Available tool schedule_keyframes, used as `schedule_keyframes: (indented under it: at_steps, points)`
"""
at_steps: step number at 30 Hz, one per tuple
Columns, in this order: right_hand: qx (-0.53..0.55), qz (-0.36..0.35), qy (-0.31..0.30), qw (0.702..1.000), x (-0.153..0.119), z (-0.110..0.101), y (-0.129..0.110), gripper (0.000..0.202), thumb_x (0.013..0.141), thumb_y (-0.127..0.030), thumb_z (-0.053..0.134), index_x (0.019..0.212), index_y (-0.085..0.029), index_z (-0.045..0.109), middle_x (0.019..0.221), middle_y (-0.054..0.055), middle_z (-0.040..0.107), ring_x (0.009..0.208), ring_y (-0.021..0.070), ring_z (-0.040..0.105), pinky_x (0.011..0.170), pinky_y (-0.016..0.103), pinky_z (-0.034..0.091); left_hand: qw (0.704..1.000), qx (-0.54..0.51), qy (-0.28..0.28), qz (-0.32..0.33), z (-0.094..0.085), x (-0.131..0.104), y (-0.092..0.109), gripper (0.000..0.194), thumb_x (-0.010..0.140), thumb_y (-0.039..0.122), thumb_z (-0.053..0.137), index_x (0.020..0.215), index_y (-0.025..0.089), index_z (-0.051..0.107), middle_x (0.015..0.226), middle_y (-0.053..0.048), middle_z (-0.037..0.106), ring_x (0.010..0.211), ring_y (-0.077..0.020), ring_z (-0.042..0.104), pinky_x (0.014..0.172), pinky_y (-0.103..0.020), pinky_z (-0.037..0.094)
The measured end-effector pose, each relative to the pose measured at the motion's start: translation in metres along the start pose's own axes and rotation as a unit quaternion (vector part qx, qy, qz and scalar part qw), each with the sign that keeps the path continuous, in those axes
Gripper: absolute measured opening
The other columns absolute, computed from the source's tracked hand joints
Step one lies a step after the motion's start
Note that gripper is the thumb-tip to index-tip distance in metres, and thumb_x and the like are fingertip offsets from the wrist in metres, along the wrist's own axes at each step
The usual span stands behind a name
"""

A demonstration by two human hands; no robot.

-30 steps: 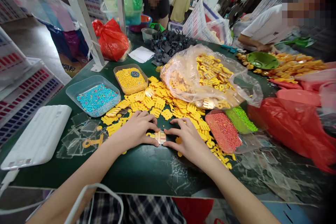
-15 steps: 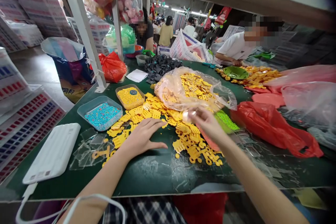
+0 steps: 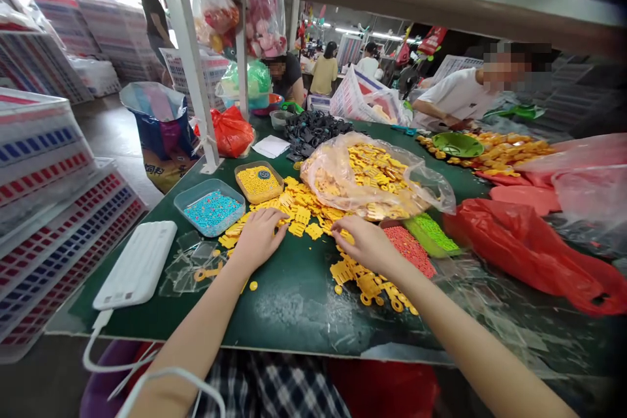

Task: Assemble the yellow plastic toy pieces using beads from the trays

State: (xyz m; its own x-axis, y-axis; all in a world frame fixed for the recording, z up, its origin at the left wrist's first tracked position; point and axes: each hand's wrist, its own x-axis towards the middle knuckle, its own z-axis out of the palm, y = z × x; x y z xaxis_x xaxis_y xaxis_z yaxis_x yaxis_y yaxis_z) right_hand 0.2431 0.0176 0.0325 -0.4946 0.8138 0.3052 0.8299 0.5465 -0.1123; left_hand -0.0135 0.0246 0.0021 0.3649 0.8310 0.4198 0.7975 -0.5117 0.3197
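My left hand (image 3: 262, 235) rests at the left part of a loose pile of flat yellow plastic pieces (image 3: 298, 212). Its thumb stands apart from the fingers, and no held piece shows. At the right part of the same pile is my right hand (image 3: 365, 241), fingers pointing left among the pieces, thumb and forefinger apart. Behind the pile lies a clear plastic bag (image 3: 323, 173) full of similar yellow pieces. Trays of blue beads (image 3: 213, 209) and yellow beads (image 3: 257, 183) stand left of it; red beads (image 3: 409, 248) and green beads (image 3: 434, 235) are right of my right hand.
A white power bank (image 3: 137, 264) with its cable lies at the left. Clear flat plastic pieces (image 3: 189, 268) are beside it. A red plastic bag (image 3: 533, 255) covers the right side. Black parts (image 3: 316, 134) are heaped at the back. A co-worker (image 3: 455, 98) sits across the table.
My right hand has moved down from the bag's edge to the loose pile; the small whitish thing at its fingertips no longer shows. The view has swung left, and the red beads are uncovered.
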Motion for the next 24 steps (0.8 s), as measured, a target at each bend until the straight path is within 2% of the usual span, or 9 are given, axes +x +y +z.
schedule_keyframes:
  at_steps: [4,6,9,13,18,24]
  points:
    - [-0.082,0.007,-0.045,0.996,0.005,0.028,-0.005,0.032,0.087,-0.021,0.051,0.117,-0.016,0.062,0.124,0.014,0.063,0.113,0.0289,0.054,0.091,0.042,0.045,0.997,-0.027,-0.058,0.040,0.008,-0.001,0.006,0.027,0.097,0.029,0.046,0.116,0.017,0.062,0.119,-0.010,0.066,0.113,-0.0255,0.057,0.098,-0.043,0.044]
    - [-0.120,0.022,-0.054,0.991,0.015,0.035,-0.004,0.035,0.088,-0.020,0.049,0.121,-0.014,0.060,0.129,0.017,0.059,0.117,0.0313,0.050,0.092,0.045,0.042,0.995,-0.039,-0.080,0.053,0.012,-0.002,0.008,0.027,0.097,0.030,0.048,0.117,0.018,0.062,0.122,-0.009,0.065,0.115,-0.0250,0.057,0.100,-0.043,0.043]
    - [-0.166,0.034,-0.064,0.984,0.026,0.040,-0.005,0.030,0.090,-0.019,0.047,0.113,-0.015,0.065,0.121,0.017,0.061,0.116,0.0314,0.048,0.093,0.044,0.039,0.994,-0.040,-0.085,0.052,0.014,-0.003,0.006,0.026,0.096,0.029,0.050,0.115,0.019,0.063,0.121,-0.009,0.065,0.114,-0.0250,0.057,0.100,-0.042,0.043]
    - [-0.205,0.045,-0.069,0.975,0.034,0.043,-0.011,0.027,0.092,-0.016,0.044,0.102,-0.016,0.069,0.112,0.018,0.063,0.109,0.0305,0.050,0.088,0.043,0.038,0.998,-0.019,-0.057,0.027,0.013,-0.002,0.002,0.024,0.094,0.027,0.051,0.112,0.019,0.064,0.114,-0.009,0.067,0.109,-0.0263,0.058,0.096,-0.043,0.045]
    - [-0.234,0.056,-0.063,0.969,0.039,0.046,-0.017,0.028,0.092,-0.013,0.042,0.099,-0.014,0.070,0.109,0.018,0.064,0.106,0.0294,0.050,0.084,0.042,0.038,0.999,-0.008,-0.032,0.010,0.012,-0.001,0.002,0.022,0.095,0.027,0.049,0.108,0.019,0.065,0.108,-0.007,0.068,0.105,-0.0256,0.060,0.093,-0.041,0.045]
    - [-0.263,0.073,-0.051,0.961,0.052,0.055,-0.023,0.027,0.086,-0.008,0.047,0.095,-0.010,0.072,0.098,0.021,0.065,0.100,0.0310,0.048,0.080,0.044,0.037,1.000,0.001,-0.019,-0.015,0.007,-0.002,0.000,0.022,0.095,0.026,0.049,0.108,0.018,0.065,0.112,-0.008,0.068,0.108,-0.0254,0.059,0.096,-0.041,0.044]
